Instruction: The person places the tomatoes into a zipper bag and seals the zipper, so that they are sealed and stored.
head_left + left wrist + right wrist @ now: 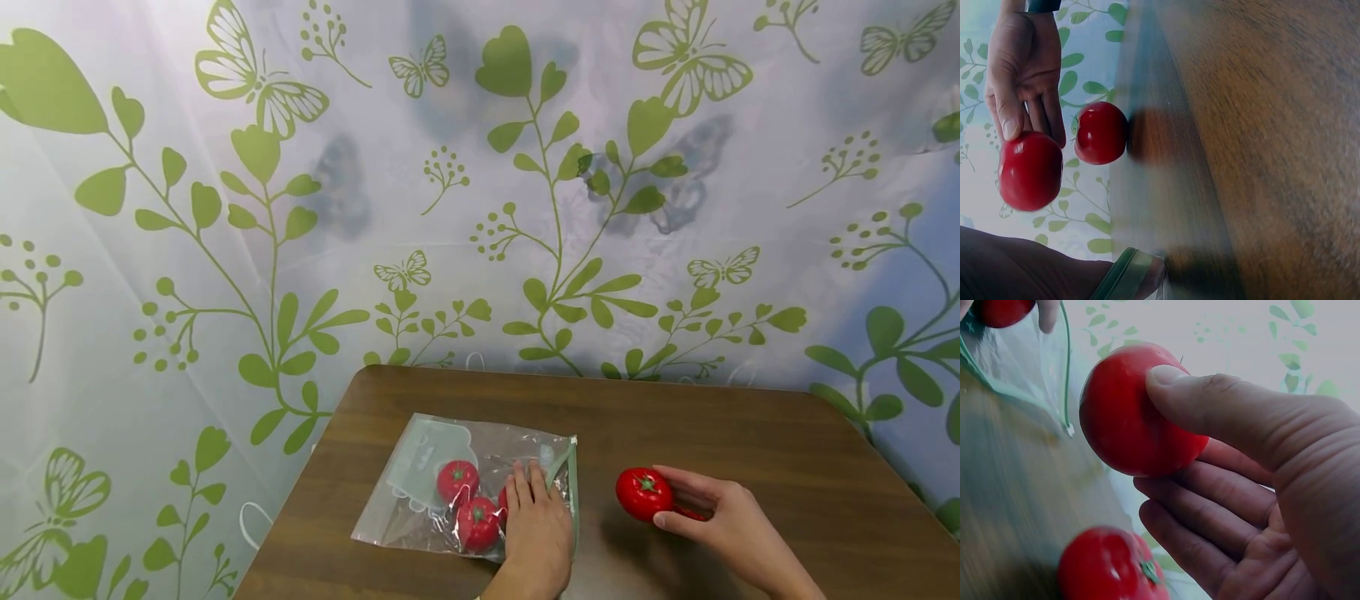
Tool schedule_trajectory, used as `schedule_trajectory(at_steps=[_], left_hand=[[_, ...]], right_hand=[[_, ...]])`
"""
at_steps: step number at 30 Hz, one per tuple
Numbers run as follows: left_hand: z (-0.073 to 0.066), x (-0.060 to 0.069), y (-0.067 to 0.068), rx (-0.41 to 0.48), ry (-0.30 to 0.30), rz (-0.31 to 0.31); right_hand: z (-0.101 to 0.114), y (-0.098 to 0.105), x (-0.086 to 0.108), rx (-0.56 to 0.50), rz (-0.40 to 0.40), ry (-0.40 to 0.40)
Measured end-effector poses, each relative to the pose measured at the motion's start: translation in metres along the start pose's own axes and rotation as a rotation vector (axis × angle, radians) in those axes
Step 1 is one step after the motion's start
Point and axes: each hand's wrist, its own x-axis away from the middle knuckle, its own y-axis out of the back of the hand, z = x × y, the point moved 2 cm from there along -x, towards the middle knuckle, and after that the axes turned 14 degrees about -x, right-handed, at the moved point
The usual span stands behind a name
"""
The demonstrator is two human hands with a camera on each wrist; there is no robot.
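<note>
My right hand [731,517] pinches a shiny red tomato [642,495] between thumb and fingers, above the table right of the bag. A second tomato [1101,133] sits on the table close by; the head view mostly hides it behind the right hand. My left hand [537,525] rests with straight fingers at the mouth of a clear zip bag [375,521]. Its thumb is hidden in the head view. Green zip edging [1124,275] crosses that hand in the left wrist view. Inside the bag lie red tomatoes [477,525], one partly covered by the left hand.
A brown wooden table [697,425] carries everything, its far edge close to a pale curtain [420,192] printed with green leaves and butterflies. The bag lies flat left of the loose tomatoes, its mouth facing right and spread apart.
</note>
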Motion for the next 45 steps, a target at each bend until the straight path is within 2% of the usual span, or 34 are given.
schedule_trajectory(at_steps=[7, 12, 19, 26, 35, 45], left_hand=[[0.000, -0.002, -0.001, 0.007, -0.001, 0.028], [-0.001, -0.002, -0.001, 0.005, 0.001, 0.040], [-0.001, -0.001, -0.001, -0.007, 0.006, 0.035], [-0.002, -0.004, -0.001, 0.005, -0.006, 0.097], [-0.002, -0.005, -0.001, 0.008, -0.020, 0.127], [-0.002, -0.003, 0.001, -0.033, 0.011, 0.055]], right_hand=[[0.006, -0.014, -0.010, 0.032, 0.012, 0.062], [0.008, -0.022, -0.014, 0.017, 0.041, 0.095], [0.008, -0.032, -0.022, -0.042, 0.081, 0.093], [0.007, -0.044, -0.030, -0.085, 0.123, 0.114], [0.004, -0.057, -0.038, -0.090, 0.145, 0.099], [-0.002, -0.068, -0.045, -0.090, 0.165, 0.082]])
